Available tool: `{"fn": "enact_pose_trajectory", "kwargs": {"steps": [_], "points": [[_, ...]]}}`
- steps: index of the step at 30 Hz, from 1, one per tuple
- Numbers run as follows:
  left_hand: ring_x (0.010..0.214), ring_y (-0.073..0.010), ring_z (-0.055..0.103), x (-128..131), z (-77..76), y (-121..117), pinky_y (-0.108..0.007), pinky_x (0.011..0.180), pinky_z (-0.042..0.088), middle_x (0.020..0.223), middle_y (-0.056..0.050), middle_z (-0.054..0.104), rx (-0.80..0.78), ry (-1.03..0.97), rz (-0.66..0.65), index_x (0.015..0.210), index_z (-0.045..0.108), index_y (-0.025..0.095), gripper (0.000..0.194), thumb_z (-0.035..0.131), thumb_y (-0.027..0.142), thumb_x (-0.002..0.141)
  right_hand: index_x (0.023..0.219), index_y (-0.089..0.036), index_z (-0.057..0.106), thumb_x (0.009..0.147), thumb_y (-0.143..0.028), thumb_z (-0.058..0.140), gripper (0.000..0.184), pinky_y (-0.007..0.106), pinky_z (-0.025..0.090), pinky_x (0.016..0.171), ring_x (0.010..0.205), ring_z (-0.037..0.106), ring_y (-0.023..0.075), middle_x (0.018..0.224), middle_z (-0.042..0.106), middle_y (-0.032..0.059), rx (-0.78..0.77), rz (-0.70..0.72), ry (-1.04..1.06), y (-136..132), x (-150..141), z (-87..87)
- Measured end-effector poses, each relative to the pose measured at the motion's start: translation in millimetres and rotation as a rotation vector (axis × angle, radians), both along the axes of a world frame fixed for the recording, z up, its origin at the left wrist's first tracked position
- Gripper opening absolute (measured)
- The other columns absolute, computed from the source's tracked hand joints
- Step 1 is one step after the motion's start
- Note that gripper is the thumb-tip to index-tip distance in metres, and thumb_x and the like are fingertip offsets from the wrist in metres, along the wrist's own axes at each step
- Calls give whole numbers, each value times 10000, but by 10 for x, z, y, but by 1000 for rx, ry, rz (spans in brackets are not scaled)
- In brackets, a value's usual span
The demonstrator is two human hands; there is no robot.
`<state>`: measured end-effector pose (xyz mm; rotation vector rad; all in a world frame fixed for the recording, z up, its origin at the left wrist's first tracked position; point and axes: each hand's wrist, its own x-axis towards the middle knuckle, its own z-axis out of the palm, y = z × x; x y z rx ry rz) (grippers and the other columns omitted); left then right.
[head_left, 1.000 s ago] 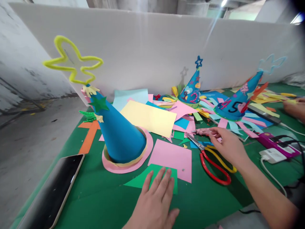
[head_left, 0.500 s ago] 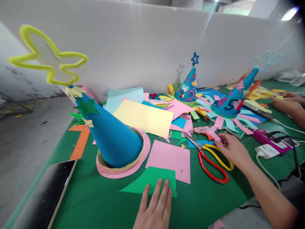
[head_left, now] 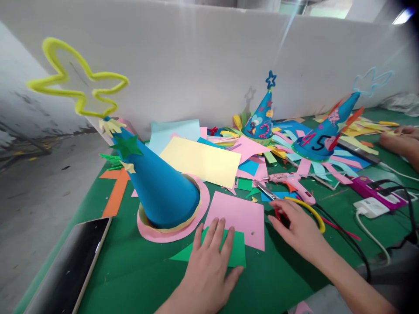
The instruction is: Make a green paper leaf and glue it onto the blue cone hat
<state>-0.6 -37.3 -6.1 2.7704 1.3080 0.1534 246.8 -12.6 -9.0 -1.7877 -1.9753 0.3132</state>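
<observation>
My left hand (head_left: pixel 209 266) lies flat, fingers spread, on a green paper piece (head_left: pixel 240 250) that overlaps a pink paper sheet (head_left: pixel 240 211). My right hand (head_left: pixel 299 229) closes its thumb and fingers around the red handle of the scissors (head_left: pixel 266 192), covering most of it; the yellow handle shows beyond. The blades rest on paper scraps, pointing away to the left. Just behind the scissors a pink glue gun (head_left: pixel 299 187) lies on its side. Left of my hands stands a blue paper cone hat (head_left: pixel 160 187) with a pink brim, a green star and a yellow pipe-cleaner star.
A phone (head_left: pixel 70 266) lies at the left table edge. Two decorated hats (head_left: pixel 260 120) (head_left: pixel 316 139) stand at the back among paper strips. A purple power strip (head_left: pixel 376 192) with cables is at right. Another person's hand (head_left: pixel 401 141) is at far right.
My right hand has let go of the glue gun, leaving it on the table, and moved left and nearer to the scissors' red handle. My left hand stays on the green paper.
</observation>
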Motion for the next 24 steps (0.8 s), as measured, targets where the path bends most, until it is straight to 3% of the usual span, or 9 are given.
{"fn": "enact_pose_trajectory", "kwargs": {"steps": [3, 7, 12, 16, 18, 20, 22, 24], "points": [[1248, -361, 340, 0, -62, 5, -534, 969, 249, 1397, -164, 339, -24, 0, -7, 1338, 367, 190, 551, 435, 429, 846, 1138, -172, 490, 806, -320, 517, 364, 399, 400, 876, 1045, 486, 257, 1131, 547, 106, -21, 181, -63, 111, -213, 57], [1270, -329, 319, -33, -184, -86, -498, 1008, 205, 1398, -150, 341, 6, -42, -36, 1331, 378, 208, 522, 406, 439, 863, 1163, -176, 513, 714, -448, 601, 532, 450, 394, 808, 977, 511, 314, 1056, 584, 120, -130, 265, -251, 335, -448, 173], [1274, -357, 299, -43, -221, -122, -540, 983, 225, 1389, -192, 331, -39, -30, -49, 1329, 378, 181, 568, 368, 500, 860, 902, -199, 609, 661, -469, 645, 363, 393, 402, 694, 825, 561, 284, 835, 629, 72, -185, 314, -338, 446, -541, 266], [1285, -352, 277, -48, -239, -118, -545, 995, 219, 1391, -196, 326, -74, -27, -57, 1339, 359, 169, 592, 395, 498, 848, 800, -213, 587, 716, -371, 617, 182, 324, 398, 661, 811, 571, 240, 849, 627, 47, -148, 344, -255, 408, -560, 298], [1295, -344, 257, -46, -247, -121, -550, 1001, 212, 1404, -195, 301, -86, -33, -62, 1348, 339, 168, 603, 394, 499, 848, 899, -217, 572, 759, -320, 566, 174, 290, 395, 606, 761, 600, 221, 829, 652, 35, -175, 340, -200, 420, -568, 301], [1300, -345, 243, -31, -243, -121, -562, 1003, 203, 1419, -194, 267, -106, -46, -59, 1356, 322, 169, 610, 396, 496, 847, 1082, -222, 527, 763, -309, 548, 332, 283, 391, 560, 734, 628, 236, 834, 682, 42, -195, 328, -227, 476, -578, 295], [1298, -352, 241, 2, -224, -111, -573, 1006, 194, 1426, -191, 250, -144, -60, -51, 1356, 326, 173, 612, 414, 492, 841, 1210, -226, 465, 731, -292, 571, 495, 306, 401, 583, 768, 641, 272, 884, 696, 71, -170, 322, -301, 565, -587, 286], [1295, -363, 241, 45, -200, -91, -586, 1000, 200, 1423, -194, 254, -187, -69, -43, 1348, 345, 173, 607, 424, 491, 837, 1212, -229, 484, 688, -252, 602, 538, 333, 409, 642, 818, 636, 289, 922, 693, 87, -137, 331, -344, 662, -589, 291]]}}
